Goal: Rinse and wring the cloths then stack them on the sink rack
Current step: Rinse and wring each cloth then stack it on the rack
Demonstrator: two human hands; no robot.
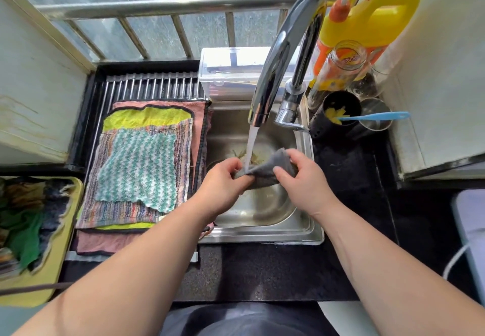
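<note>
A grey cloth [267, 170] is stretched over the steel sink [262, 228], right under the running water from the chrome tap [278, 54]. My left hand [223, 186] grips its left end and my right hand [301, 178] grips its right end. On the metal sink rack [152, 85] to the left lies a flat stack of cloths: a teal-and-white zigzag one [139, 167] on top, a striped one [115, 212], a yellow-green one [147, 117] and a pink one [105, 243] beneath.
A yellow tray [49, 275] at the left holds several crumpled cloths, green and dark. Behind the sink stands a clear plastic box [231, 70]. At the right are a yellow jug [367, 20], a glass jar [341, 65] and a black holder with a blue utensil [375, 116]. A black counter [262, 270] surrounds the sink.
</note>
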